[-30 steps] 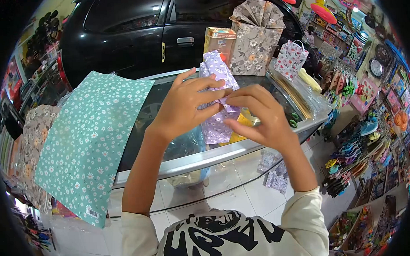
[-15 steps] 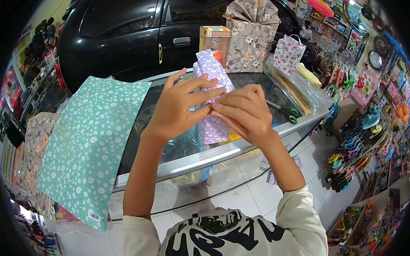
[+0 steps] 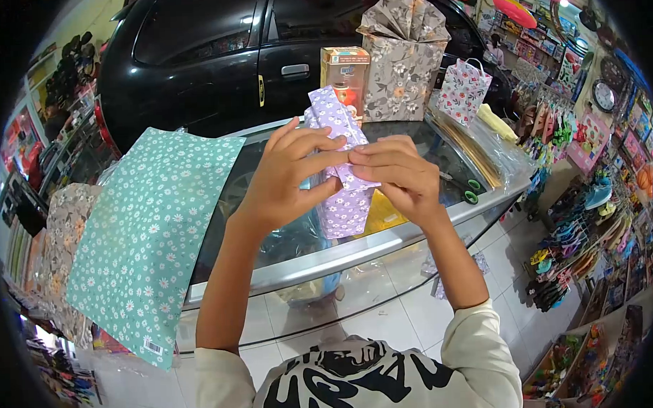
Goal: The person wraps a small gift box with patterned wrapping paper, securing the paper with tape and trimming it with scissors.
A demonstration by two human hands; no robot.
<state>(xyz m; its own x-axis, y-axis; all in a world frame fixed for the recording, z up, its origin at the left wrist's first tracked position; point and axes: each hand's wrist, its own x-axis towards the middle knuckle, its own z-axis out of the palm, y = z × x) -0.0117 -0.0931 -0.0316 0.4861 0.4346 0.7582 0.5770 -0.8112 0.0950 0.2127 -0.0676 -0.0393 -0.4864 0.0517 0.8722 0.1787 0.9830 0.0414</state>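
Note:
A purple package with white flowers [image 3: 345, 210] stands on the glass counter, its wrapped upper part reaching up behind the hands. My left hand [image 3: 289, 173] is at its left side, fingers spread, with fingertips touching the paper near my other hand. On the right, my right hand [image 3: 397, 174] pinches the purple paper between thumb and fingers. The fingers hide part of the package's middle.
Green floral paper [image 3: 151, 232] covers the counter's left. Behind stand a small box [image 3: 344, 63], a grey floral package [image 3: 401, 79] and a small floral bag [image 3: 463, 91]. Green-handled scissors [image 3: 471, 192] lie at right, near plastic-wrapped sheets [image 3: 483, 152]. A black car [image 3: 192, 72] is beyond.
My right hand has shifted slightly right and down, and its fingers are now closed on the purple paper. The purple package's upper part leans a little further left. The whole view has moved slightly.

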